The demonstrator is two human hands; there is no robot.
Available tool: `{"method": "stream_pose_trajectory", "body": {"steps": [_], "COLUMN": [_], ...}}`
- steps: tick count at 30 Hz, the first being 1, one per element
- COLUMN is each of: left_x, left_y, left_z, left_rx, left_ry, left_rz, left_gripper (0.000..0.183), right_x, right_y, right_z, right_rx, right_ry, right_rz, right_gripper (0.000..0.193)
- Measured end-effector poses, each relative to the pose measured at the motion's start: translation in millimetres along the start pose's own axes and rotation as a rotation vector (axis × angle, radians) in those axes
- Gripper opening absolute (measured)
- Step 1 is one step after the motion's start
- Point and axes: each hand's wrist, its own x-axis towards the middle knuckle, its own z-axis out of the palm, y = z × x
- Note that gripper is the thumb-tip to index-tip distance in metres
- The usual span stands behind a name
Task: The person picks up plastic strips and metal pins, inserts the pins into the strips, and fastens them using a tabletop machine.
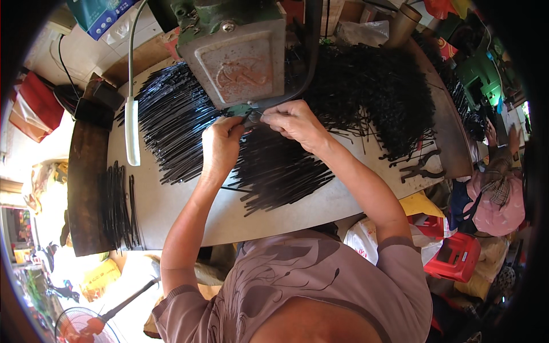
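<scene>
Both my hands meet just under the grey-faced head of a green machine. My left hand is closed in a pinch at the machine's lower edge, and what lies in its fingers is too small and dark to name. Beside it my right hand pinches too, with a thin dark sliver showing at its fingertips. Long thin black rods lie in a dense heap to the left of my hands. Another bundle of black rods spreads below them, on the pale tabletop.
A tangled pile of black pieces covers the right side. Pliers lie near the right edge. A white tube lamp hangs at left, above a few separate rods. A red plastic stool and another person are at right.
</scene>
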Motion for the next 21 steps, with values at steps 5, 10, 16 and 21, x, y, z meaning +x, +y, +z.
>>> {"method": "stream_pose_trajectory", "body": {"steps": [5,10,16,21], "left_x": [1.3,0.9,-8.5,-21.6], "left_y": [-5.2,-5.1,5.5,16.1], "left_z": [-1.5,-2.3,-4.1,3.6], "left_rx": [-0.035,0.054,0.505,0.033], "left_ry": [-0.044,-0.03,0.01,-0.145], "left_rz": [-0.065,0.054,0.329,0.111], "left_gripper": [0.015,0.014,0.011,0.015], "right_x": [-1.7,-2.5,-3.2,2.1], "right_y": [-2.1,-2.0,-2.0,0.7], "right_z": [1.3,2.6,1.8,1.9], "right_rx": [-0.004,0.003,0.023,-0.016], "right_ry": [0.006,0.035,0.021,-0.103], "right_rz": [0.005,0.031,0.063,0.032], "right_gripper": [0.014,0.013,0.014,0.016]}}
